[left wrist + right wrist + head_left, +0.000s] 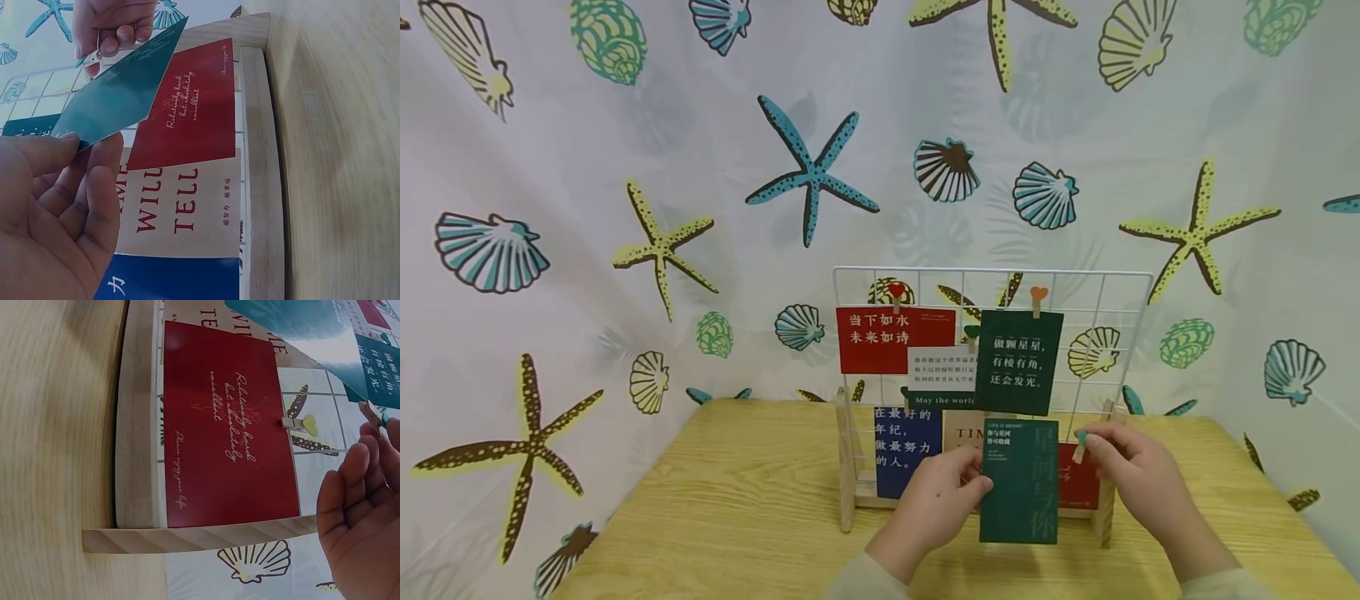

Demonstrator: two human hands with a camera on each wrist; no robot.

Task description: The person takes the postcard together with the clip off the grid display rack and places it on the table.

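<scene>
My left hand (942, 502) pinches a teal card (1019, 483) by its left edge, thumb in front, before the lower part of a white wire grid (1105, 333). In my right hand (1138, 471) a small wooden clothespin (1080, 448) with a teal heart is pinched between thumb and fingers, near the card's upper right corner. Behind the teal card, a red card (225, 431) hangs on the grid from a peg with a yellow heart (309, 425). A beige card (181, 212) and a blue card (175, 278) hang beside it.
Higher on the grid hang another red card (872, 354), a white and green card (936, 367) and a dark green card (1019, 383), with heart pegs. Wooden feet (846, 467) hold the grid on the wooden table (700, 500). A shell-patterned curtain (700, 125) stands behind.
</scene>
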